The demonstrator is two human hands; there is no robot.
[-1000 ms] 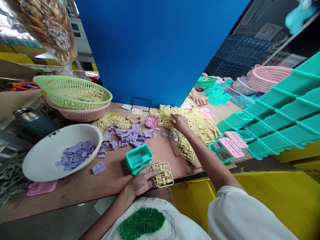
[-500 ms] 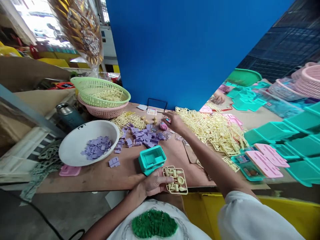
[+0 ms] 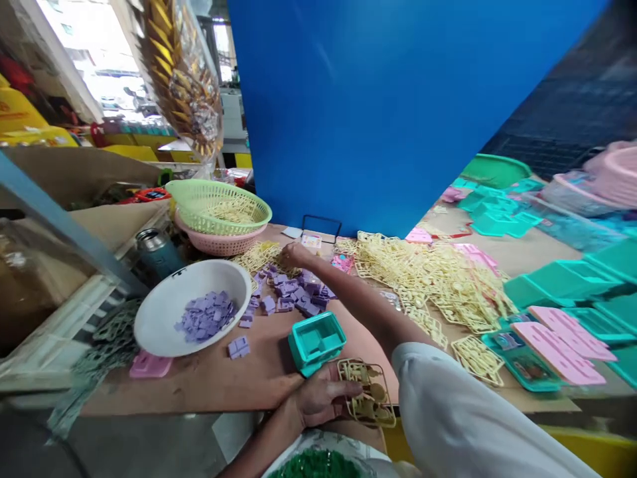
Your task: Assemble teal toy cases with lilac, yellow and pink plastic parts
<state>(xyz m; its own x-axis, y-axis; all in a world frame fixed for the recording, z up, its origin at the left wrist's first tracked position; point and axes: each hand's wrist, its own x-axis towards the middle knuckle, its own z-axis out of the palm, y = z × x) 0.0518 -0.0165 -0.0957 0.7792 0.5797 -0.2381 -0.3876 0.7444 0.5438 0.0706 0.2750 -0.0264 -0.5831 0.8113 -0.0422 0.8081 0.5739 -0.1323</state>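
Observation:
My left hand [image 3: 323, 397] is closed on a cream plastic parts frame [image 3: 373, 392], a sprue with small moulded pieces, at the table's front edge. Just beyond it a teal plastic box [image 3: 317, 340] stands with its open top up. Stretched out to the back of the table, my right hand [image 3: 294, 256] has its fingers bent down and closed beside loose purple plastic pieces [image 3: 298, 292] and a heap of cream sprues [image 3: 261, 257]. What its fingertips hold, if anything, is hidden. A pink packet [image 3: 342, 263] lies to its right.
A white bowl [image 3: 144, 325] of purple pieces and a green basket [image 3: 219, 192] stand left, near a flask [image 3: 159, 255]. A large pile of cream sprues [image 3: 423, 272] lies right of centre. Pink lids [image 3: 557, 352] and teal boxes [image 3: 562, 279] fill the right. A blue panel [image 3: 388, 119] rises behind.
My right hand has moved left, from the pink packet to the cream sprues and purple pieces. My left hand still holds its sprue. The view has shifted slightly.

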